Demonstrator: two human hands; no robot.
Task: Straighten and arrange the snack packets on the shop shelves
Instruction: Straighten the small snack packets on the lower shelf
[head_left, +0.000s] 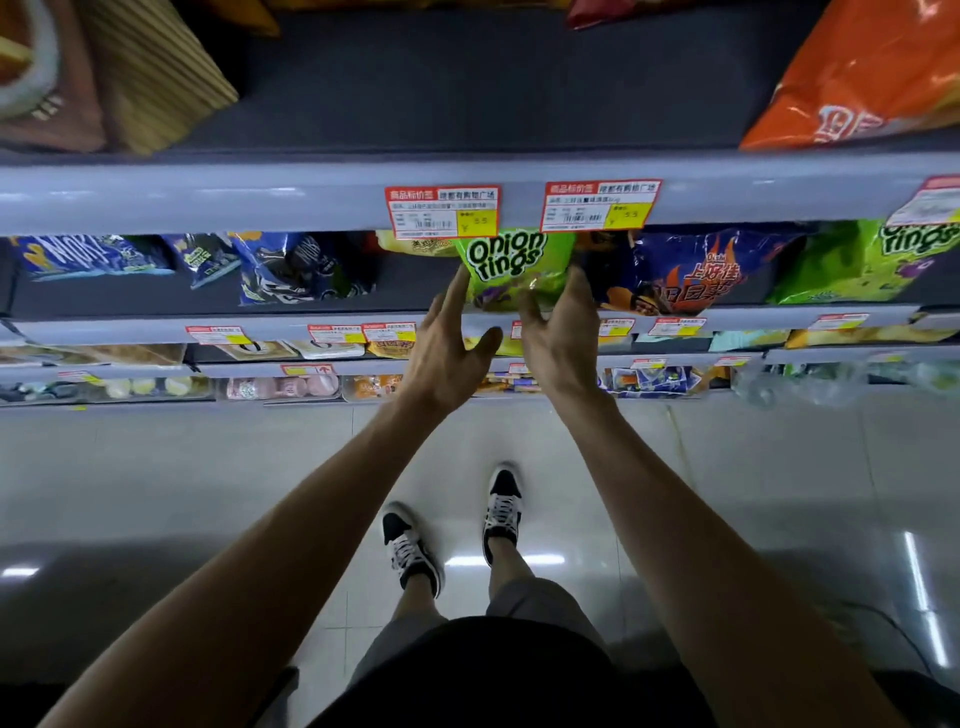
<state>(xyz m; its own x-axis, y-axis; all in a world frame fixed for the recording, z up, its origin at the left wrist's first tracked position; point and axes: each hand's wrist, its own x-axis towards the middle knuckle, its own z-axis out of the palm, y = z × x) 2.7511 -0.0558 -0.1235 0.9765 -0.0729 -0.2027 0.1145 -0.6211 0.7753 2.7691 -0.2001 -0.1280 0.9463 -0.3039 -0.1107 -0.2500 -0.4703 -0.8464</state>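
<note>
Both bare arms reach straight forward and slightly inward to the second shelf. The left hand (449, 348) is spread, thumb held wide, its forefinger tip touching the left edge of a green plastic "Onion rings" snack packet (511, 265). The right hand (563, 338) holds that packet's lower right corner, thumb on the front and fingers running up its right side. The packet stands upright near the middle of the shelf's front edge. Below lies a glossy pale tiled floor (156, 493) with light reflections. Grey metal shelving (208, 197) rises in tiers. A large shiny orange bag (862, 78) lies on the top tier at right. A dark blue flame-printed packet (691, 275) sits just right of the held one, then a second green onion-ring packet (852, 265). Blue and black packets (280, 265) lean untidily at left. Black-and-white lace-up shoes (410, 545) stand on the tiles. Red-and-yellow price labels (441, 210) line the rails.
</note>
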